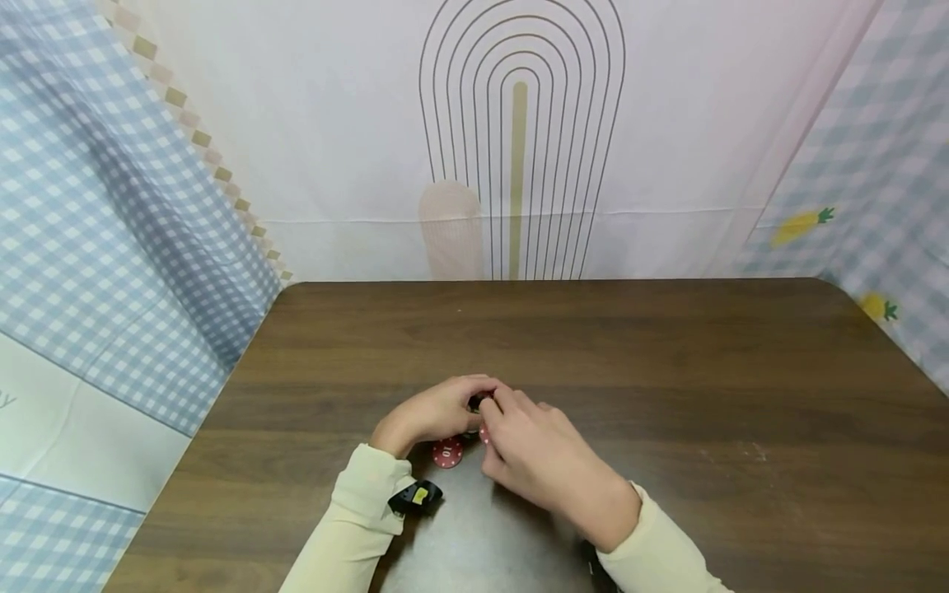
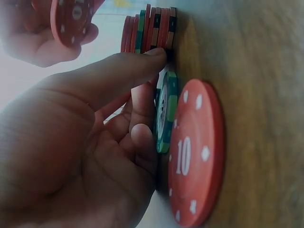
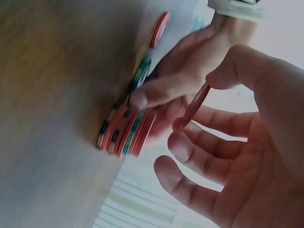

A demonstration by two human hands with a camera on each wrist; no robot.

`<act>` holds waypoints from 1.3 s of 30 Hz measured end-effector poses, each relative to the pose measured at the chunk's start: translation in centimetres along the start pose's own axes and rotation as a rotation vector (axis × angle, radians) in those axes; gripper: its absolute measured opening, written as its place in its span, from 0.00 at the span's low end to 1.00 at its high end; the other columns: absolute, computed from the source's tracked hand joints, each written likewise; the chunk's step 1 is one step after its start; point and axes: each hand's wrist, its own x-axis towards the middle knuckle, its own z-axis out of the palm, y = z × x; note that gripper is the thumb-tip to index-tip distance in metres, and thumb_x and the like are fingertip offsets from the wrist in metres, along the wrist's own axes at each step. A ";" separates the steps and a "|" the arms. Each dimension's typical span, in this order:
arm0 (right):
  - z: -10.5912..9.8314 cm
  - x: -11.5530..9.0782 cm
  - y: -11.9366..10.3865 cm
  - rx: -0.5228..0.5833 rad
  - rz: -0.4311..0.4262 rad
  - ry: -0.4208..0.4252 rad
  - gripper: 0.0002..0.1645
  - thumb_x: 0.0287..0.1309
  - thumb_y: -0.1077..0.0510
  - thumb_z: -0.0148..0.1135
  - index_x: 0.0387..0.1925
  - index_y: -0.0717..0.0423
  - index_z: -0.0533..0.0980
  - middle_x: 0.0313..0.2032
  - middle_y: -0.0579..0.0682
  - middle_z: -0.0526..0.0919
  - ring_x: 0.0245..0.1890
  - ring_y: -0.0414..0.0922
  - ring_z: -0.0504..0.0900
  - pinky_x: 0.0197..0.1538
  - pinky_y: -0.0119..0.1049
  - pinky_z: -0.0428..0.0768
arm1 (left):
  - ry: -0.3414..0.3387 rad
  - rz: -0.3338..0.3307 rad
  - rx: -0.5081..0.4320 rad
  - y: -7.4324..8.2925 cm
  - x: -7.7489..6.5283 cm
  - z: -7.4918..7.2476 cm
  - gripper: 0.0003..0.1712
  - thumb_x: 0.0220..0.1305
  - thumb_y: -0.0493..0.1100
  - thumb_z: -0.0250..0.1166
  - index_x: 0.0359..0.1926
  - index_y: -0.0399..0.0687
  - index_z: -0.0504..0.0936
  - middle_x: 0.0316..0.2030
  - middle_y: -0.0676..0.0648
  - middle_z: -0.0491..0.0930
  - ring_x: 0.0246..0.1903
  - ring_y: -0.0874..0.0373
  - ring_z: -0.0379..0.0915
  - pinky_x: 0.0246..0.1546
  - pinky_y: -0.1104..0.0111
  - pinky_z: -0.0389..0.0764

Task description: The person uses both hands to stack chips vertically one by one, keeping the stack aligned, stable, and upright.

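My right hand (image 1: 544,453) pinches a red poker chip (image 3: 195,105) between thumb and fingers, held up beside a stack. That stack of poker chips (image 3: 124,130) stands on the table, mixing red, green and black ones. Around its side curls my left hand (image 1: 437,410), the thumb against the chips and the other fingers partly hidden behind them. Below the left hand, a green poker chip (image 2: 166,111) lies flat on the table. Nearer the left wrist lies a red poker chip marked 10 (image 1: 447,452).
A dark wooden table (image 1: 667,371) spreads under both hands. Behind it hangs a white cloth (image 1: 334,123) with arch lines, and blue checked cloth (image 1: 111,206) covers the sides. A black wrist device (image 1: 417,497) sits on the left sleeve.
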 end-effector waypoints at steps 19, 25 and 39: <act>1.2 0.3 2.2 0.000 0.147 0.002 0.08 0.60 0.55 0.64 0.32 0.53 0.73 0.26 0.45 0.71 0.23 0.41 0.67 0.19 0.31 0.66 | 0.003 0.045 0.010 -0.3 0.3 0.0 0.09 0.64 0.41 0.68 0.42 0.58 0.77 0.40 0.59 0.76 0.42 0.64 0.73 0.48 0.68 0.73; 1.6 0.3 2.3 -0.008 0.151 0.004 0.09 0.59 0.55 0.64 0.31 0.53 0.73 0.26 0.45 0.71 0.23 0.42 0.67 0.19 0.32 0.66 | -0.002 0.037 0.001 -0.2 0.4 0.0 0.10 0.64 0.41 0.68 0.43 0.58 0.78 0.41 0.59 0.77 0.42 0.63 0.72 0.48 0.68 0.72; 1.2 0.0 2.5 -0.013 0.197 -0.092 0.16 0.56 0.51 0.69 0.36 0.56 0.73 0.29 0.48 0.73 0.28 0.46 0.73 0.20 0.37 0.72 | -0.008 0.027 0.000 -0.3 0.3 0.0 0.24 0.62 0.40 0.69 0.60 0.53 0.78 0.47 0.57 0.78 0.46 0.64 0.73 0.54 0.66 0.72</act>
